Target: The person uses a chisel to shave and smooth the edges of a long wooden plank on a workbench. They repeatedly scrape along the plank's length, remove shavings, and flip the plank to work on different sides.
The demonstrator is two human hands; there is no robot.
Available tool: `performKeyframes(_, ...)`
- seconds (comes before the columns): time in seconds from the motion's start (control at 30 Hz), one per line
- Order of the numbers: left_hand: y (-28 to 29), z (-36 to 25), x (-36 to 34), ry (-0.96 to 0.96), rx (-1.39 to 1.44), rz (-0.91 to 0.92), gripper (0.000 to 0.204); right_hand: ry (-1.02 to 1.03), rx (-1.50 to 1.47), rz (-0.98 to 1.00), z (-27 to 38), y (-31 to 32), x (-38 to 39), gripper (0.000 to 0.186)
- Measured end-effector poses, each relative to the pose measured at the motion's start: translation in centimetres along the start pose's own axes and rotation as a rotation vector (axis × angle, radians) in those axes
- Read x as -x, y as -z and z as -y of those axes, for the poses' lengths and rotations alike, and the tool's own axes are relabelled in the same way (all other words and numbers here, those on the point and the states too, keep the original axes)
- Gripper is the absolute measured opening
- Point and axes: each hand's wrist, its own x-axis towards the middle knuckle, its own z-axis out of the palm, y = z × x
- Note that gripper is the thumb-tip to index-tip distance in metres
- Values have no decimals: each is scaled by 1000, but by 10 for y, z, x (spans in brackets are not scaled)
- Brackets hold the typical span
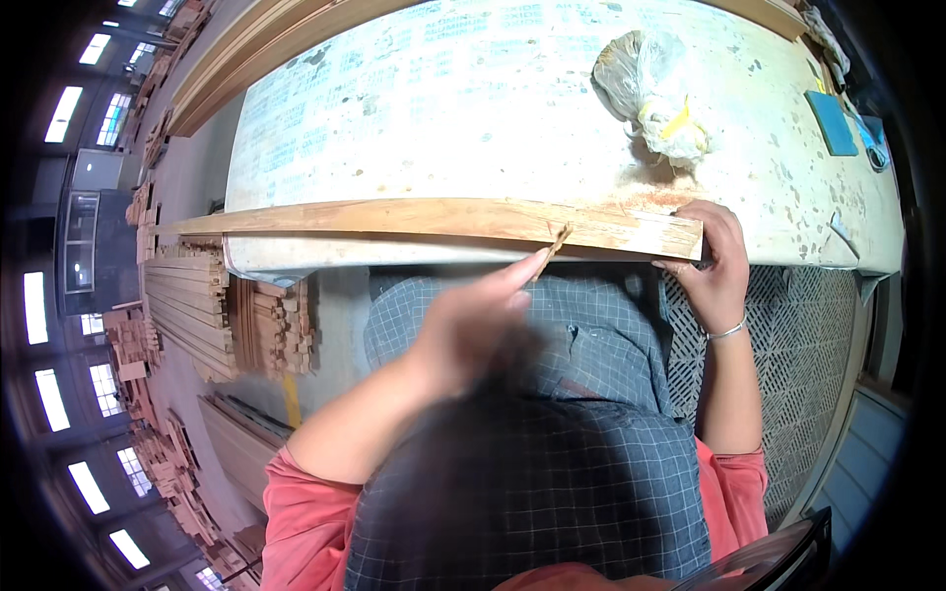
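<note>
A long, pale wooden board (394, 215) lies along the near edge of the covered table and runs off past its left side. My right hand (714, 261) is closed around the board's right end, fingers over the far side and thumb beneath. In front of the board, my left hand (468, 320) pinches a thin brown stick (554, 250), whose tip overlaps the board's near edge in view. Whether the tip touches the wood I cannot tell. Motion blurs part of this hand. Reddish-brown sawdust (655, 195) is scattered just beyond the board's right part.
A crumpled, dusty plastic bag (655, 94) sits on the stained white table cover (414, 118). Far right are a blue flat block (831, 123) and blue scissors-like handles (873, 143). Stacked timber (187, 305) stands at left, below table height. Longer boards (266, 54) border the far left.
</note>
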Motion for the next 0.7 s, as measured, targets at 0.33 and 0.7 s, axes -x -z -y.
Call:
performKeyframes(0.33, 33, 65, 25, -254, 237, -593, 50, 356, 198, -127, -8, -3, 7, 51)
performKeyframes(0.7, 36, 85, -1, -433, 242, -676, 52, 537, 228, -203, -19, -11, -4, 49)
